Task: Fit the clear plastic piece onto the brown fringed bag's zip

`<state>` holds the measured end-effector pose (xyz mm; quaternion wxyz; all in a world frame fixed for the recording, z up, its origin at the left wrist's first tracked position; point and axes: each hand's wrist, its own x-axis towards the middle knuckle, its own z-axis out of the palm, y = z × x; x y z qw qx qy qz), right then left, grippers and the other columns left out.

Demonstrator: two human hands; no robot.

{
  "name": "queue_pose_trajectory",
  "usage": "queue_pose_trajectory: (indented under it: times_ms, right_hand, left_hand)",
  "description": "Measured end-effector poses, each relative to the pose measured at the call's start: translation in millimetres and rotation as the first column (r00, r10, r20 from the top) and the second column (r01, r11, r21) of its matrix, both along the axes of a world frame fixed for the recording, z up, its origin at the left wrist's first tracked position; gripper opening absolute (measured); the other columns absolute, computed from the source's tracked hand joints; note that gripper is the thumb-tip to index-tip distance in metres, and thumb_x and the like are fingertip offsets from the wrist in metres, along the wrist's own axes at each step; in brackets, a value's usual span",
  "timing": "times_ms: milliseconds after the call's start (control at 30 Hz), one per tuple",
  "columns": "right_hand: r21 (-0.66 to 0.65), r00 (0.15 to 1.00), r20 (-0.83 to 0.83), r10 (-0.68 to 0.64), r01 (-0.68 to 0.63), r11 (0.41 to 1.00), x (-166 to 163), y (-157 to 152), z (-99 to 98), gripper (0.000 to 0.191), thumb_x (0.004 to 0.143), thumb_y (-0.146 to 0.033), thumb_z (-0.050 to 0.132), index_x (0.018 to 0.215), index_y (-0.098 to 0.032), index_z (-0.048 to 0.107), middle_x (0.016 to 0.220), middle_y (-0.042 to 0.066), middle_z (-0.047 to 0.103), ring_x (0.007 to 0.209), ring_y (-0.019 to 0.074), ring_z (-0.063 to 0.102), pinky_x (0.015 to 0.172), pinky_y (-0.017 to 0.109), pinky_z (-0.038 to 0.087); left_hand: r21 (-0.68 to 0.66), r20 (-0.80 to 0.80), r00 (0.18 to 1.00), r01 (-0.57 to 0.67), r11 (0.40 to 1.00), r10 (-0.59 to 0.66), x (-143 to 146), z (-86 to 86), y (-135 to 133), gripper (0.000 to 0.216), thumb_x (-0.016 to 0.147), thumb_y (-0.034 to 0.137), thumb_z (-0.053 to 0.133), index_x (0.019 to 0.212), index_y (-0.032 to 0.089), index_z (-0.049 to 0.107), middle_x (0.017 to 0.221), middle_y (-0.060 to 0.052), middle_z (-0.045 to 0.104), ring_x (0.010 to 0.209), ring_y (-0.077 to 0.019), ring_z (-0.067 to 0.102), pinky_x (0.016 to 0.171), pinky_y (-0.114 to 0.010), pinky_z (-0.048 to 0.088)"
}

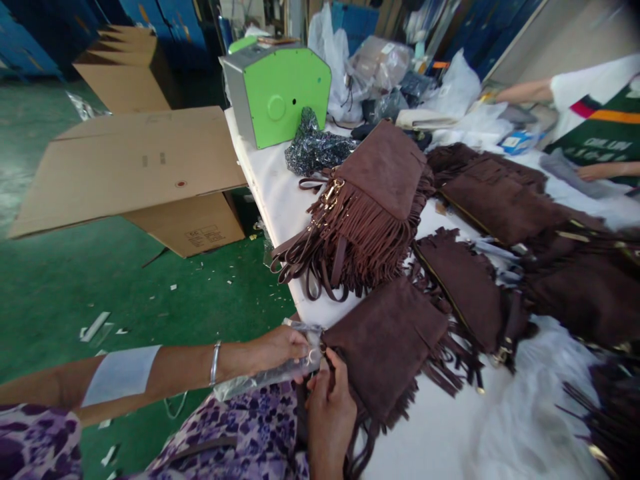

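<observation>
A long white table [280, 193] runs from the near edge to the far end, over a green floor [60, 287]. At its left side stand big cardboard boxes [130, 167], one with flaps open flat. On the far part of the table there is a green machine housing [280, 90], and behind it a heap of plastic bags [380, 63]. A pile of brown fringed bags [365, 207] lies in the middle of the table, with straps hanging over the edge, and more brown bags [505, 200] lie spread to the right. At the far right, another person in a white and green shirt [600, 113] reaches over the table.

Near the edge, just in front of the person, lies one brown fringed bag [390, 340], flat on the table. The left hand [277, 350] is closed in a pinch on a clear plastic wrapper [265, 377], which touches the corner of this bag. The right hand [330, 407] has its fingers curled, gripping the same corner of the bag, close beside the left hand. A silver bracelet [215, 363] sits on the left wrist.
</observation>
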<state>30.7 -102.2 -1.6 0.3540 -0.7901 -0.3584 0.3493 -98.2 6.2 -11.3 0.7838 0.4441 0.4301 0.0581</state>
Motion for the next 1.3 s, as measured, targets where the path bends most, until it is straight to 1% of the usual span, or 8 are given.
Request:
queue_pose_trajectory:
  times_ms: [167, 267, 400, 633, 800, 1000, 1133, 1300]
  right_hand:
    - [0.075, 0.999, -0.043, 0.019, -0.016, 0.997, 4.7, -2.6, -2.2, 0.045, 0.095, -0.043, 0.038, 0.123, -0.015, 0.061, 0.065, 0.003, 0.069, 0.051, 0.017, 0.064, 0.048, 0.022, 0.044]
    - [0.103, 0.997, 0.021, 0.075, -0.077, 0.992, 5.4, -6.3, -4.1, 0.044, 0.094, -0.042, 0.04, 0.123, -0.017, 0.06, 0.074, 0.005, 0.072, 0.056, 0.0172, 0.067, 0.052, 0.021, 0.047]
    - [0.064, 0.977, 0.146, 0.155, -0.166, 0.984, 2.0, -10.0, -5.2, 0.039, 0.095, -0.037, 0.038, 0.123, -0.021, 0.06, 0.092, 0.006, 0.075, 0.068, 0.018, 0.071, 0.061, 0.022, 0.051]
    - [-0.016, 0.912, 0.328, 0.245, -0.254, 0.967, -4.2, -8.7, -8.0, 0.041, 0.098, -0.031, 0.033, 0.131, -0.021, 0.054, 0.108, 0.007, 0.073, 0.075, 0.0208, 0.074, 0.059, 0.024, 0.051]
    - [-0.1, 0.853, 0.415, 0.317, -0.304, 0.947, -4.8, -3.7, -4.4, 0.04, 0.1, -0.028, 0.032, 0.13, -0.018, 0.055, 0.097, 0.01, 0.075, 0.065, 0.0208, 0.072, 0.051, 0.024, 0.047]
    - [-0.078, 0.86, 0.393, 0.324, -0.32, 0.944, -0.1, -1.2, -0.9, 0.038, 0.1, -0.03, 0.033, 0.13, -0.02, 0.055, 0.094, 0.008, 0.076, 0.064, 0.02, 0.072, 0.049, 0.023, 0.045]
    - [-0.091, 0.853, 0.38, 0.357, -0.35, 0.932, 3.8, -2.3, -2.5, 0.039, 0.099, -0.029, 0.036, 0.132, -0.019, 0.054, 0.087, 0.008, 0.076, 0.061, 0.0213, 0.071, 0.049, 0.024, 0.045]
    - [-0.114, 0.83, 0.39, 0.398, -0.385, 0.916, 7.6, -2.0, -5.5, 0.04, 0.097, -0.028, 0.039, 0.134, -0.02, 0.053, 0.08, 0.006, 0.076, 0.06, 0.022, 0.071, 0.049, 0.024, 0.044]
  left_hand:
    - [0.037, -0.054, 0.998, -0.025, 0.999, 0.027, 4.4, -2.0, -0.3, 0.052, 0.072, 0.066, 0.067, 0.071, 0.013, 0.067, 0.065, -0.009, 0.067, 0.055, -0.019, 0.059, 0.052, -0.026, 0.043]
    - [0.088, -0.092, 0.995, -0.023, 0.996, 0.031, 3.4, 0.8, -0.5, 0.05, 0.074, 0.064, 0.065, 0.07, 0.014, 0.065, 0.065, -0.008, 0.068, 0.055, -0.0193, 0.06, 0.052, -0.027, 0.043]
    - [0.147, -0.117, 0.993, 0.005, 0.989, 0.013, -0.3, 1.7, -2.7, 0.05, 0.077, 0.064, 0.06, 0.067, 0.015, 0.062, 0.062, -0.007, 0.066, 0.054, -0.0187, 0.06, 0.052, -0.026, 0.043]
    - [0.33, -0.144, 0.989, 0.086, 0.94, -0.04, -7.2, -0.3, -3.4, 0.05, 0.085, 0.063, 0.05, 0.075, 0.015, 0.063, 0.065, -0.006, 0.065, 0.057, -0.0174, 0.058, 0.055, -0.025, 0.042]
    - [0.374, -0.199, 0.979, 0.116, 0.92, -0.043, -8.2, -2.1, -2.1, 0.042, 0.09, 0.051, 0.046, 0.075, 0.015, 0.062, 0.066, -0.003, 0.064, 0.06, -0.0167, 0.057, 0.057, -0.023, 0.039]
    - [0.462, -0.265, 0.964, 0.112, 0.88, 0.017, -3.7, -4.1, -1.6, 0.035, 0.087, 0.041, 0.049, 0.067, 0.015, 0.059, 0.061, 0.0, 0.055, 0.057, -0.0143, 0.047, 0.054, -0.023, 0.03]
    - [0.461, -0.244, 0.97, 0.096, 0.882, 0.021, 0.5, -5.0, -2.5, 0.034, 0.087, 0.038, 0.048, 0.062, 0.016, 0.056, 0.058, 0.0, 0.053, 0.055, -0.0141, 0.045, 0.052, -0.023, 0.028]
    - [0.391, -0.216, 0.976, 0.06, 0.918, 0.028, 6.5, -5.0, -3.2, 0.035, 0.087, 0.041, 0.048, 0.068, 0.016, 0.063, 0.063, -0.004, 0.063, 0.058, -0.0177, 0.054, 0.053, -0.025, 0.033]
